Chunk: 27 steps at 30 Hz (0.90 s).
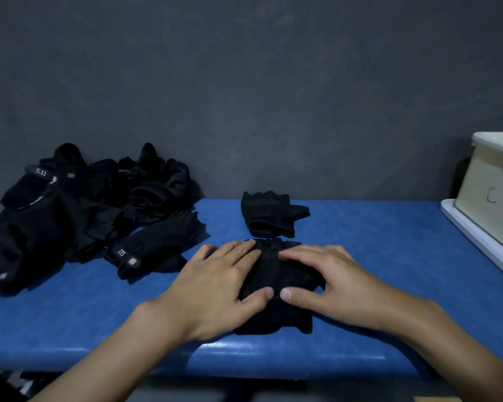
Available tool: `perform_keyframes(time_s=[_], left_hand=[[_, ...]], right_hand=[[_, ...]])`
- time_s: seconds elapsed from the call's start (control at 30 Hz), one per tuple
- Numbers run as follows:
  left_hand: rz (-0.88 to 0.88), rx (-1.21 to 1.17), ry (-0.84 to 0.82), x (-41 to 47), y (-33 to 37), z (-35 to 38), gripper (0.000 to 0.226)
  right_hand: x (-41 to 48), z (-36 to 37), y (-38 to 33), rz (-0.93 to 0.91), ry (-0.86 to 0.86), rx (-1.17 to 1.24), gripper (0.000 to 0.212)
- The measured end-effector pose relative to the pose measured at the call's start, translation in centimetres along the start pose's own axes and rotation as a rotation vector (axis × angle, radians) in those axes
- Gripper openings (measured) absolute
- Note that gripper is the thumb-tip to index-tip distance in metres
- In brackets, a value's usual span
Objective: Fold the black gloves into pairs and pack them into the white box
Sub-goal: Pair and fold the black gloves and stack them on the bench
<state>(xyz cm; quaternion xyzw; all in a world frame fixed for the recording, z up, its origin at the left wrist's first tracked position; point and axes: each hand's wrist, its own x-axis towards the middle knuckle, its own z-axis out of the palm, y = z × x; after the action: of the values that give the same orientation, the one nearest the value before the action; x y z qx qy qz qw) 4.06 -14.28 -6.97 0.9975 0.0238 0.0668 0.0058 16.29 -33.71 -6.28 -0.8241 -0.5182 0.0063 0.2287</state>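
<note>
Here, the white box [488, 184] stands at the right end of the worktop [389, 256], its inside hidden. Left hand [215, 282] and right hand [331, 282] press a black glove [273, 320] flat at centre, each grip spread; 1 second glove [269, 214] lies just behind.

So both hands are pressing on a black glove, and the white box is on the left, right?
No. In the head view the white box is on the right. The left hand and right hand do press on the black glove.

A blue table [389, 256] meets a dark grey wall [244, 82]; something dim, perhaps clutter [21, 384], lies below its edge.
</note>
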Motion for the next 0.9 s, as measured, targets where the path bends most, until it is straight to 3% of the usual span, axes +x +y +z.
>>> perform_keyframes(time_s=[0.13,0.3,0.53,0.67,0.9], left_hand=[[0.001,-0.007,0.004,-0.1,-0.1,0.1,0.09],[0.001,-0.044,0.0,-0.5,-0.3,0.3,0.089],[-0.016,-0.103,0.107,-1.3,-1.0,-0.5,0.078],[-0.094,-0.083,0.252,-1.7,-3.0,-1.3,0.061],[-0.309,-0.035,0.276,-3.0,-7.6,-1.8,0.063]], right_hand=[[-0.1,0.0,0.2,0.045,-0.133,-0.019,0.071],[0.0,-0.1,0.2,0.046,-0.176,-0.013,0.065],[0.3,0.3,0.0,-0.009,0.011,0.05,0.064],[1.3,0.2,-1.2,-0.046,0.134,0.109,0.05],[5.3,1.3,-4.8,-0.047,0.035,0.212,0.029]])
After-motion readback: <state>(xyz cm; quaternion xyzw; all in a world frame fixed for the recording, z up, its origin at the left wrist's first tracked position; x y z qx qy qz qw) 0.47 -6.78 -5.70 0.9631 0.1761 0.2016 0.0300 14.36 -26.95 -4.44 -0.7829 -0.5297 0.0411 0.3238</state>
